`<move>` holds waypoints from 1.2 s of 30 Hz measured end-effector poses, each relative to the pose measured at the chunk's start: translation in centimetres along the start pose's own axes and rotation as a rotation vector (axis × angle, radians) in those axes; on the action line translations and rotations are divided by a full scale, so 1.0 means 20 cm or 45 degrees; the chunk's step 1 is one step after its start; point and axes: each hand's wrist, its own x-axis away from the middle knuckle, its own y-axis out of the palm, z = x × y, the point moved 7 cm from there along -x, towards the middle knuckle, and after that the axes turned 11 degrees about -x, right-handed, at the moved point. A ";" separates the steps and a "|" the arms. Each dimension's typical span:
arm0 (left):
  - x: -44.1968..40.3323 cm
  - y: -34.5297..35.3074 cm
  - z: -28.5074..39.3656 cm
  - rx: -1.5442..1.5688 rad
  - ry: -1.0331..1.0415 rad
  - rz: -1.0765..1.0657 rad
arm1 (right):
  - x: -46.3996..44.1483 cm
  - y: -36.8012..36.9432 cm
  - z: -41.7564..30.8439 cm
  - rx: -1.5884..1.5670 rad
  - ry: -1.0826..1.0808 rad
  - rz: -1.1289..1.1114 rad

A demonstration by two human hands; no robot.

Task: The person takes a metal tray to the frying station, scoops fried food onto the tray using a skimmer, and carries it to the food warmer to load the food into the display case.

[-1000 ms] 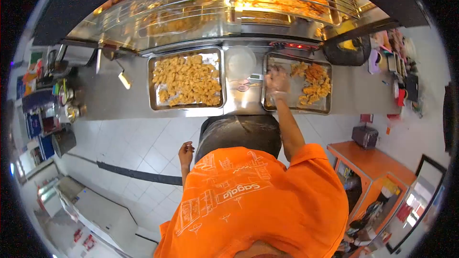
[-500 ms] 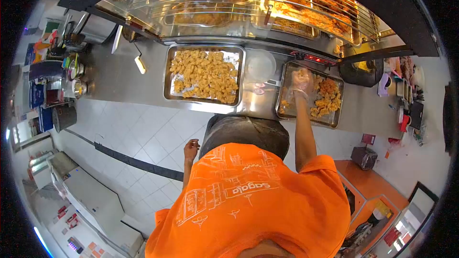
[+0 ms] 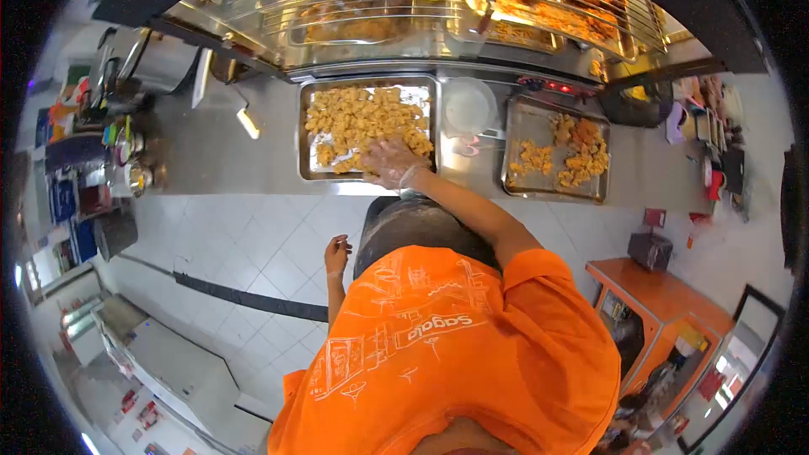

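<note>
My right hand (image 3: 393, 162), in a clear plastic glove, reaches down into the left metal tray (image 3: 307, 147) at its lower right part. Its fingers touch the golden fried pieces (image 3: 354, 111) there; whether they hold any is hidden. My left hand (image 3: 338, 253) hangs beside my body below the counter, with nothing visible in it and its fingers loosely apart. The right metal tray (image 3: 527, 117) holds a small group of fried pieces at its left and a larger pile (image 3: 583, 152), partly redder, at its right.
Between the trays stand a round whitish container (image 3: 468, 107) and pink-handled scissors (image 3: 466, 148). A heated display case (image 3: 371, 29) with wire racks rises behind. A white-handled tool (image 3: 248, 123) lies left, and a black basket (image 3: 636, 104) sits at the back right.
My right hand has moved left from the right tray to the left tray. A small group of pieces now lies at the right tray's left side. My left hand still hangs low.
</note>
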 end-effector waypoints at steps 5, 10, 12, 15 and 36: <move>-0.04 -0.06 0.02 -0.010 0.070 0.072 | -0.02 -0.38 -0.09 -0.239 0.291 -0.096; -0.34 -0.42 0.53 -0.276 0.564 0.887 | 0.10 -0.36 0.07 -0.010 0.682 0.218; -0.55 -0.48 0.68 0.007 0.407 0.648 | 0.10 -0.32 0.09 0.168 0.743 0.105; -0.84 -0.50 0.67 -0.107 0.353 0.345 | 0.10 -0.30 0.13 -0.015 0.816 0.289; -0.87 -0.51 0.75 0.010 0.390 0.037 | -0.33 -0.24 0.00 -0.080 0.882 0.362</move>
